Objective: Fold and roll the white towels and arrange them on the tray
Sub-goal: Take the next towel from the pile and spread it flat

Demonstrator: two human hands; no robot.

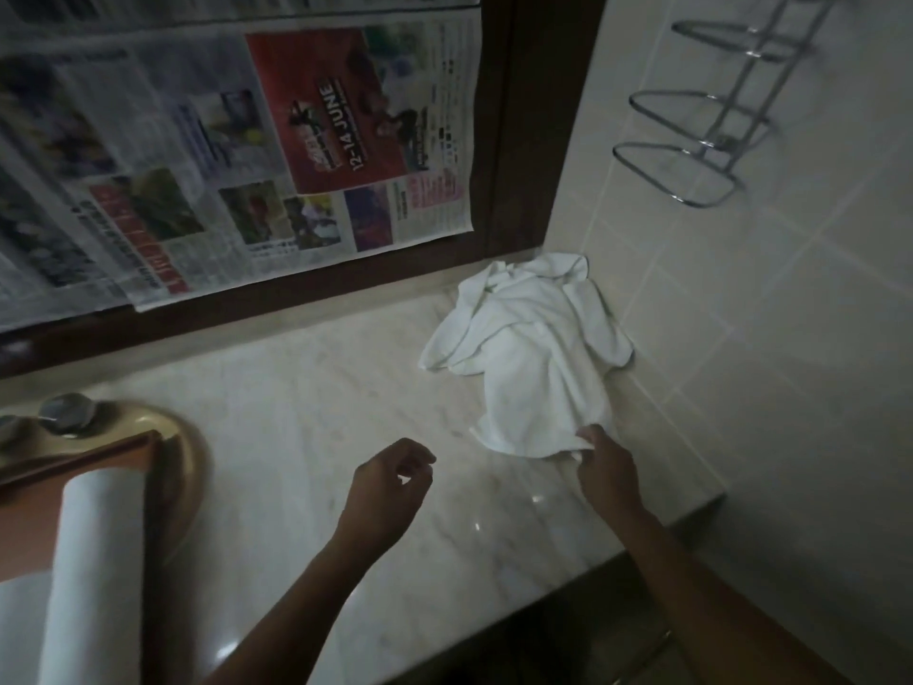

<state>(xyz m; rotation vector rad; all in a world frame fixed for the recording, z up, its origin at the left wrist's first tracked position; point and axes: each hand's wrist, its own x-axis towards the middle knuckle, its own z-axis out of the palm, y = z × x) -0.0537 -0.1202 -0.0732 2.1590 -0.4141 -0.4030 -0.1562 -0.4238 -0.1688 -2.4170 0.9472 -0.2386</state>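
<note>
Lying at the far left, a rolled white towel [94, 561] rests lengthwise on the brown tray [24, 531], its far end close to the tray's raised rim. Just behind the tray: the curved beige rim of a sink basin [190, 452] and a round metal tap knob [66, 412]. Newspaper sheets [247, 140] cover the panel above the counter, bordered by a dark wooden frame [533, 116]. The pale marble countertop [296, 412] runs from the basin to the right-hand wall. The left hand [390, 491] sits over the middle of the counter, fingers loosely curled, thumb near the fingertips, holding nothing; whether it touches the surface cannot be told. To its right, well apart from the tray, a crumpled white towel [528, 348] lies unfolded in the back right corner of the counter, its far folds against the wall. The right hand [610, 467] pinches the near edge of this towel between thumb and fingers, with the cloth bunched at the grip. The right forearm crosses the counter's front edge. Beige tiled wall [741, 289] at the far right, carrying a chrome wire rack [716, 116] with three loops. Lighting dim; fine detail of the cloth is limited.
</note>
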